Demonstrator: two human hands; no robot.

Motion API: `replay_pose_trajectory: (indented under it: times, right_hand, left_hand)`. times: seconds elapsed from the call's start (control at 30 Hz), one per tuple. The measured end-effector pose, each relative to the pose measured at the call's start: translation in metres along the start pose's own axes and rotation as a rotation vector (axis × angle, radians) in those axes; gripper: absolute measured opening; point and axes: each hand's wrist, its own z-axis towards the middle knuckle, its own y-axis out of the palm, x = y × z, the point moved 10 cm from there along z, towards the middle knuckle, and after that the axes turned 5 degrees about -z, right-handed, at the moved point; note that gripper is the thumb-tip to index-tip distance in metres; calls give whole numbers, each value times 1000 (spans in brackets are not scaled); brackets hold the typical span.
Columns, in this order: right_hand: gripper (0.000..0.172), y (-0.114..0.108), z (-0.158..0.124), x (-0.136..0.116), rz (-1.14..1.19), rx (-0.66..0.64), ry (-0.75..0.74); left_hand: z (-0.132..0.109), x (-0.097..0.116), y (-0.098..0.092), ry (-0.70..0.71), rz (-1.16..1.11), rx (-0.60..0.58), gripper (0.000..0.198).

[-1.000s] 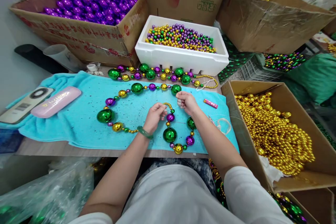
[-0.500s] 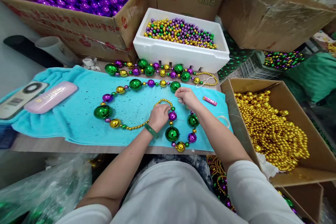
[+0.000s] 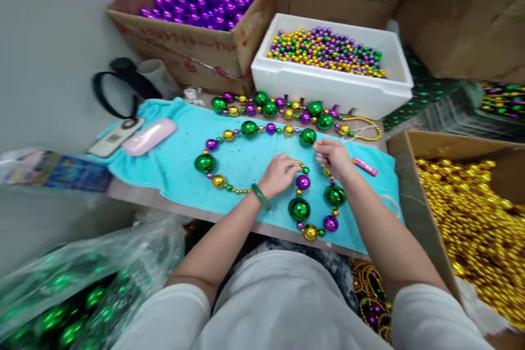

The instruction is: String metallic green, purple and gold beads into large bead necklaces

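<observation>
Our right hand [image 3: 334, 157] is pinched closed, on what we cannot tell; our left hand [image 3: 279, 176] curls, its grip unclear. The bead strand [image 3: 299, 209] loops left of our left hand and nearer us; a hard tug could drag it off the towel [image 3: 262, 147].

The left hand [image 3: 281, 175] now covers more small gold beads [image 3: 238, 191]; a black ring-shaped band [image 3: 97, 93] appears, upper left.
</observation>
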Motion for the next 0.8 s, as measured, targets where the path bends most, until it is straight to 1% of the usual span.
replay_pose_trajectory:
  times: [0.1,0.17,0.23,0.37,0.43,0.5,0.6,0.63,0.67,0.8]
  right_hand:
    - [23,0,3,8,-17,-6,37]
    - [24,0,5,16,-27,-5,67]
    - [25,1,8,22,-32,-7,83]
    - [24,8,11,29,-34,-22,85]
    - [24,15,10,29,-41,-33,83]
    - [24,20,9,26,-40,-42,74]
    - [24,23,7,18,-8,-40,45]
    - [24,22,7,17,3,-34,43]
    - [25,20,7,16,12,-28,38]
    - [25,14,8,19,19,-5,53]
  left_hand:
    - [-2,5,-9,71,-18,61,13]
    - [-3,-1,-10,49,-106,41,11]
    - [-3,-9,-10,-14,-309,28,11]
    - [-2,-24,0,-188,-860,2,20]
    - [0,-27,5,-257,-1000,-8,22]
    - [1,-30,3,-303,-1030,36,19]
    - [-2,-34,-10,-311,-961,146,13]
    - [-4,-35,-12,-318,-934,145,12]
    - [-5,-36,-12,-322,-931,124,11]
    - [-8,-34,1,-345,-1007,-41,13]
